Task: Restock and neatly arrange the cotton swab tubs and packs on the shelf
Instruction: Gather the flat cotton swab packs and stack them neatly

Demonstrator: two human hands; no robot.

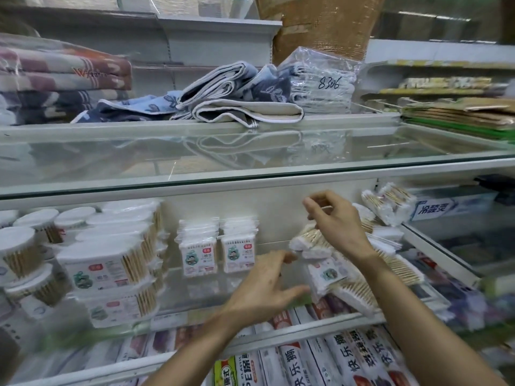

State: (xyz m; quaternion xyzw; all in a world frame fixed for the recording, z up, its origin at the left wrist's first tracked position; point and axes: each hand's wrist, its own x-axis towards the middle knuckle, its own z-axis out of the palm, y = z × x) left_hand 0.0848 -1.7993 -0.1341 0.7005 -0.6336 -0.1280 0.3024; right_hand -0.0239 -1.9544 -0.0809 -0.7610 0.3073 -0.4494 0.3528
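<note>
At nine o'clock on the glass shelf (195, 296), round tubs (16, 252) stacked with sticks upright, and just beside them toward the middle, rectangular tubs (106, 263) piled squarely, labels forward. Near the centre, two upright rows of packs (217, 249), faces forward, tidy, set apart from the tubs. Next, left hand (262, 285) reaching in from six o'clock, fingers (284, 257) straight and spread, holding nothing, forefinger tip at or just short of the white end of the nearest loose pack; blurred, so contact hard to judge. At two o'clock from that hand, right hand (334, 221), fingers curled, thumb and forefinger drawn together, perhaps on a clear film edge; cannot tell whether anything truly pinched. Under and beyond it, toward three o'clock, a tumbled heap of packs (351, 293), flat and overlapping, slanted several ways, the topmost with its long axis running eight to two o'clock. Judged from this: heap nearer the right hand, directly beneath it, and at one o'clock from the left fingertips. Likely next: lifting one pack, standing it upright, setting it in the gap at three o'clock of the standing rows.
</note>
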